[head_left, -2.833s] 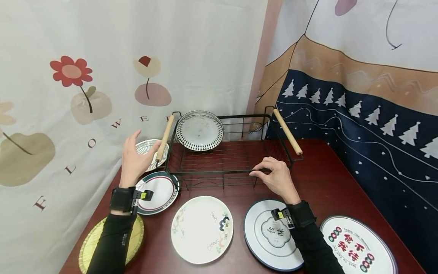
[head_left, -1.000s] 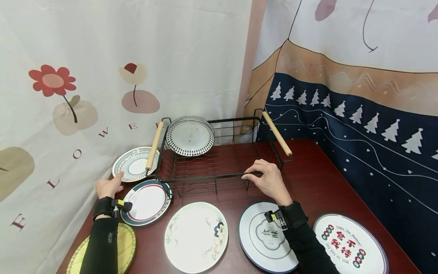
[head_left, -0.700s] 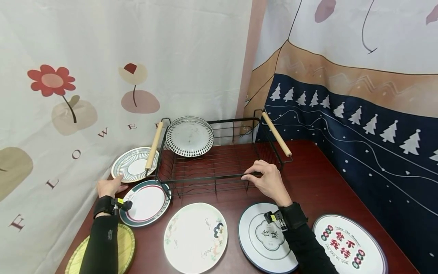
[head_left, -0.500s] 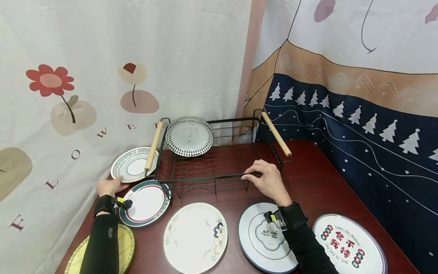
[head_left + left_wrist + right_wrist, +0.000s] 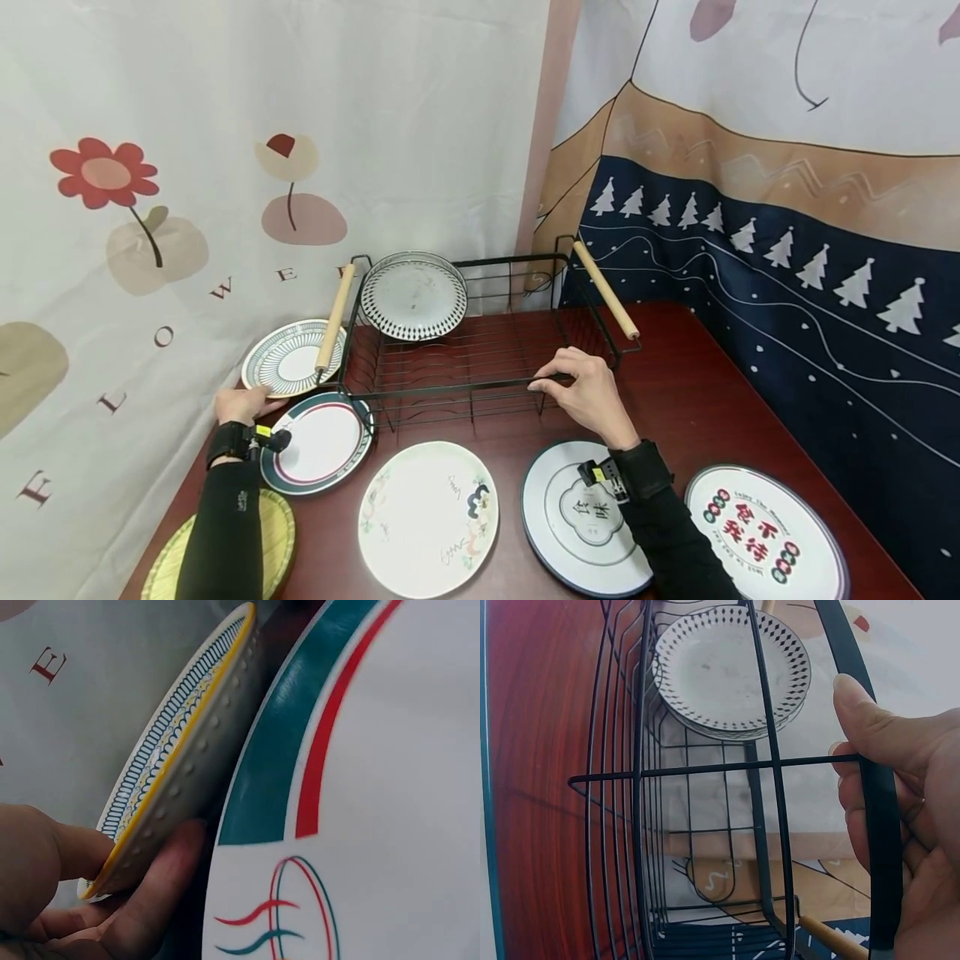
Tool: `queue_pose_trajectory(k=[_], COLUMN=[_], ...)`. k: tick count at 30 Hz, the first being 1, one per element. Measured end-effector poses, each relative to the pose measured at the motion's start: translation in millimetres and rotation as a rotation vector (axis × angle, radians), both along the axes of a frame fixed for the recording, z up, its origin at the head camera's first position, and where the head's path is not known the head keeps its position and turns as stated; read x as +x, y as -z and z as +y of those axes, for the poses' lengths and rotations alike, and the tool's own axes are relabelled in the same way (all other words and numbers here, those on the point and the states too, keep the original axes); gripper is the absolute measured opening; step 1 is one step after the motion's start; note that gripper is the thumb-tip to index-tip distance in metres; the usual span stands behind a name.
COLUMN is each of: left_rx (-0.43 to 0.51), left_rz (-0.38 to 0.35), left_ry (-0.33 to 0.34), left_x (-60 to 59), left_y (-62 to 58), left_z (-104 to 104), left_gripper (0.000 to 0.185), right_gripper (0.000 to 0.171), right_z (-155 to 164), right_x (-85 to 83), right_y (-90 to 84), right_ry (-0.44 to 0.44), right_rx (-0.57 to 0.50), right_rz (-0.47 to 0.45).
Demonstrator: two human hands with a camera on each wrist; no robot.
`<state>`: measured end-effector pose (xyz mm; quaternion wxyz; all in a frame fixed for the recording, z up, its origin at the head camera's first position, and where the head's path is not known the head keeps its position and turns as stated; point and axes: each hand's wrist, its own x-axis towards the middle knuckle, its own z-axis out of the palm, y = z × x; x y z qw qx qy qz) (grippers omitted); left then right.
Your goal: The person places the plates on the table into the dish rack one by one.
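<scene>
Left hand (image 5: 238, 406) lifting the striped plate (image 5: 288, 358); right hand (image 5: 588, 393) on the dish rack (image 5: 480, 350).

At the counter's (image 5: 697, 400) left rear, beside the rack, the striped plate sits tilted: the left fingers (image 5: 150, 900) curl under its near rim, thumb on top, pinching it just beside the green-and-red rimmed plate (image 5: 318, 442). The right fingers (image 5: 877, 742) wrap the rack's front top wire. A dotted plate (image 5: 414, 296) stands upright in the rack's back left.
</scene>
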<state>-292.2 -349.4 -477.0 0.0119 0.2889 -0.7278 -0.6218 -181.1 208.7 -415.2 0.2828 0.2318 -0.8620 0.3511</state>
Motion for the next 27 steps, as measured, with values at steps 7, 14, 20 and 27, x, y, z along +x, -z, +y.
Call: queue_pose_trajectory(k=[7,14,20,27], left_rx=[-0.004,-0.010,-0.007,-0.065], left_rz=[-0.019,0.038,0.077,0.073], left_ry=[0.039,-0.002,-0.054,-0.076], left_x=[-3.2,-2.0,2.4,0.7], left_y=[2.1,3.1,3.7,5.4], left_z=[-2.0,1.4,4.4,2.1], left_gripper=[0.072,0.074,0.074,0.060], right_gripper=[0.011,0.011,0.011,0.011], right_z=[0.5,0.1,-1.2,-0.9], right_x=[1.1,-0.2,0.1,0.4], right_y=[0.9,1.4,1.4,0.0], right_ry=[0.002,0.001,0.007,0.009], right_rx=[-0.002,-0.007,-0.004,0.004], right_rz=[0.002,0.009,-0.009,0.003])
